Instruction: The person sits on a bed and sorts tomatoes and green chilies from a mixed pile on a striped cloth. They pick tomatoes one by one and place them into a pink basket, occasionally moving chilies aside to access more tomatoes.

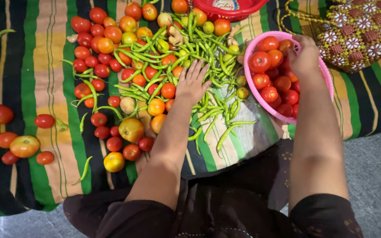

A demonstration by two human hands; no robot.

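Observation:
My left hand [192, 83] lies flat, fingers spread, on a pile of green chillies [208, 53] and red and orange tomatoes [106, 44] spread over a striped cloth [36, 57]. My right hand [304, 56] reaches into a pink plastic bowl [248, 83] that holds several red tomatoes [270, 79]. The fingers of that hand curl down among the tomatoes at the bowl's far side. Whether they grip one is hidden.
A red basket [232, 9] stands at the top edge. A woven beaded bag [358, 31] lies at the top right. A few loose tomatoes [23, 145] sit apart at the left. Grey floor [375, 176] shows at the right and bottom.

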